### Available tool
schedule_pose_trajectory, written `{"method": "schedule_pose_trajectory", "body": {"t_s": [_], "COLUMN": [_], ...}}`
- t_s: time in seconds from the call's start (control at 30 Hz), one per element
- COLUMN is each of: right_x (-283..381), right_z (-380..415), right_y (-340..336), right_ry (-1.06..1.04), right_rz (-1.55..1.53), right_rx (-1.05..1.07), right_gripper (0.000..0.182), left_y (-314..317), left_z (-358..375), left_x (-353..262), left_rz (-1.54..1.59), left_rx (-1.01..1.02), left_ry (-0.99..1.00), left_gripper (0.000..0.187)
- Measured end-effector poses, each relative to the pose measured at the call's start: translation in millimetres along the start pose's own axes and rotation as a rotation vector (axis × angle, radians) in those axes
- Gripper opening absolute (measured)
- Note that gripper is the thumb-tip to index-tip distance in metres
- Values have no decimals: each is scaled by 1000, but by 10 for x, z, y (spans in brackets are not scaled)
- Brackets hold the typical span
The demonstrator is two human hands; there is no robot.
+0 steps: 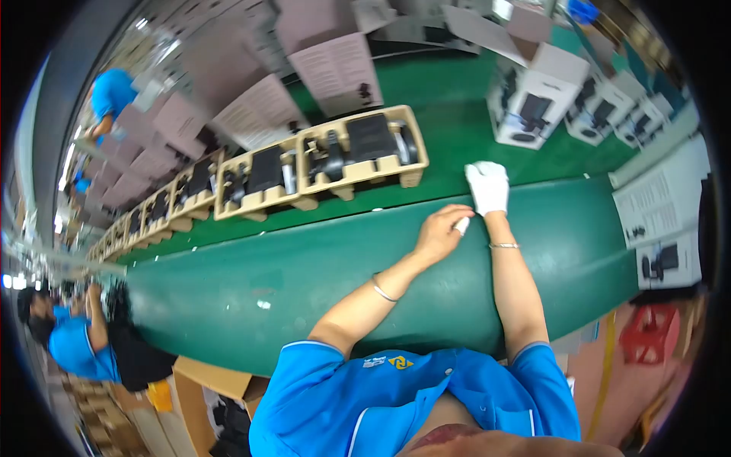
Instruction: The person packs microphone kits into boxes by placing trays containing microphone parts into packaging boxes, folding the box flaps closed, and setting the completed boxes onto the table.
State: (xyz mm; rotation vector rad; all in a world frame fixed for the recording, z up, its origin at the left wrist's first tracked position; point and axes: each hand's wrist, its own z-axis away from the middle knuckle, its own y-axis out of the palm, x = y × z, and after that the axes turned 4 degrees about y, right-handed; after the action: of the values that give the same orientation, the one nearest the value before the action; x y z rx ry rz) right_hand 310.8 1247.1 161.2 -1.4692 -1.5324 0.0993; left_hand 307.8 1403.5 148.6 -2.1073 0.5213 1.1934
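My left hand [442, 234] is bare, its fingers bent and close together over the green work surface [358, 263]. Something small and white [462, 225] shows at its fingertips, too small to name. Just to the right and a little farther out is my right hand [488, 187], in a white glove. The gloved fingers look partly folded, but the fingertips and whatever may be under them are hidden. Left of both hands, a tan molded tray [415, 141] holds black device parts. White product boxes [538, 99] with open flaps stand beyond my right hand.
More filled trays [255, 206] run in a row to the far left, with open printed boxes [335, 76] behind them. Another white box [670, 260] is at the right edge. A person in blue [80, 346] is at the left. A red crate [649, 333] sits low right.
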Motion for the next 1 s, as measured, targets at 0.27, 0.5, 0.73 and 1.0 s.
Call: {"method": "schedule_pose_trajectory", "body": {"t_s": [0.27,0.5,0.73,1.0], "right_x": [-12,67,323,894], "right_z": [32,86,71,-457], "right_y": [74,109,11,201], "right_ry": [48,281,465,527], "right_rz": [58,-30,-246,-794], "right_rx": [-89,-61,143,556], "right_gripper": [23,21,29,23], "left_y": [-38,-134,-209,-831], "left_z": [23,48,84,-129], "left_x": [-20,1,9,-506], "left_rz": [-6,-11,-30,-25], "left_rx": [6,7,-30,-308], "left_ry": [14,48,64,372], "left_gripper": [35,36,38,28]}}
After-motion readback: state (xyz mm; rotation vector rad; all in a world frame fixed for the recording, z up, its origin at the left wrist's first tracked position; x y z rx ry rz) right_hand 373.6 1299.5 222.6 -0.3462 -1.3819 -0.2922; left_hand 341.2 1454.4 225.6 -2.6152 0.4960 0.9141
